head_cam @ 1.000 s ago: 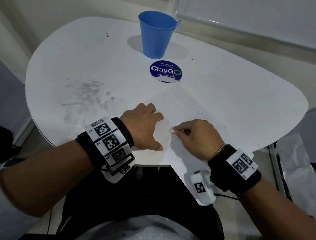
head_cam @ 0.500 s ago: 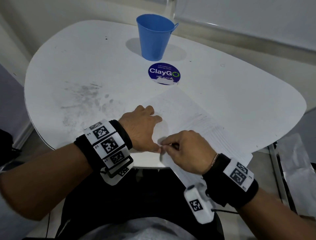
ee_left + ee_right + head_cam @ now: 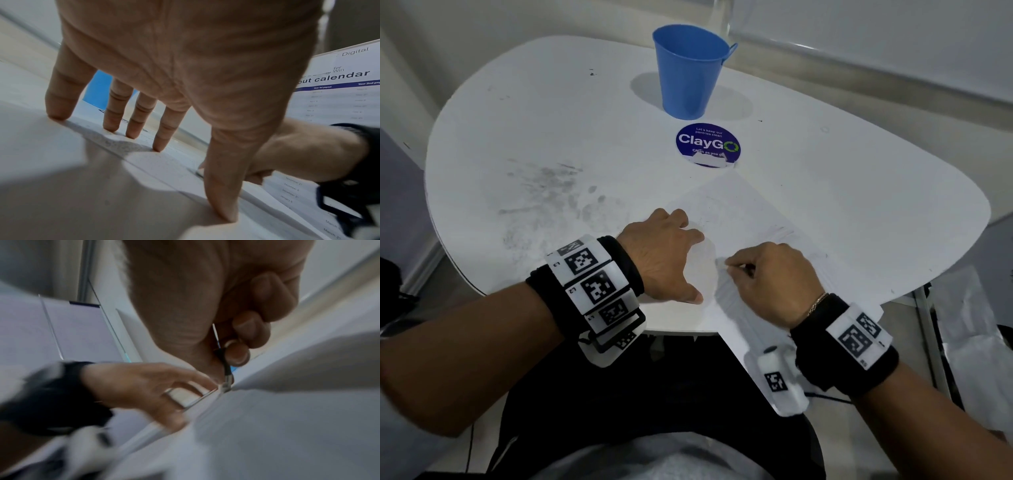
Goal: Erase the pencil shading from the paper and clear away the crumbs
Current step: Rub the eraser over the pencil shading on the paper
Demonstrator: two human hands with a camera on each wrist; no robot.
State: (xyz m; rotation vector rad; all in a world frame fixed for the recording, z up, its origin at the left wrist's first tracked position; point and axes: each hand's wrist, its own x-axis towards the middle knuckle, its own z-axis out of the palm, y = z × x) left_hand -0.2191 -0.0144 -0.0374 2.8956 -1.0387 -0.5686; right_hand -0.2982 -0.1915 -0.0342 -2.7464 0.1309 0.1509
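Note:
A white printed sheet of paper (image 3: 739, 212) lies slanted on the white table (image 3: 859, 212), its near corner hanging over the table's front edge. My left hand (image 3: 667, 253) is spread flat, and its fingertips (image 3: 158, 147) press down on the paper (image 3: 164, 164). Just to its right, my right hand (image 3: 767, 277) pinches a thin dark pencil (image 3: 224, 363). The pencil's pale eraser end (image 3: 225, 387) touches the sheet close to the left hand (image 3: 133, 386). Faint grey pencil marks (image 3: 784, 233) show beyond the right hand. Fine specks (image 3: 123, 142) lie near the left fingertips.
A blue cup (image 3: 690, 72) stands at the back of the table, with a round blue ClayGo sticker (image 3: 707, 145) in front of it. Grey smudges (image 3: 548, 192) mark the tabletop on the left. Clear plastic (image 3: 969, 325) lies on the floor to the right.
My right hand stroked the eraser end toward my left thumb and the table's near edge, then back up the sheet. My left hand stayed pressed in place.

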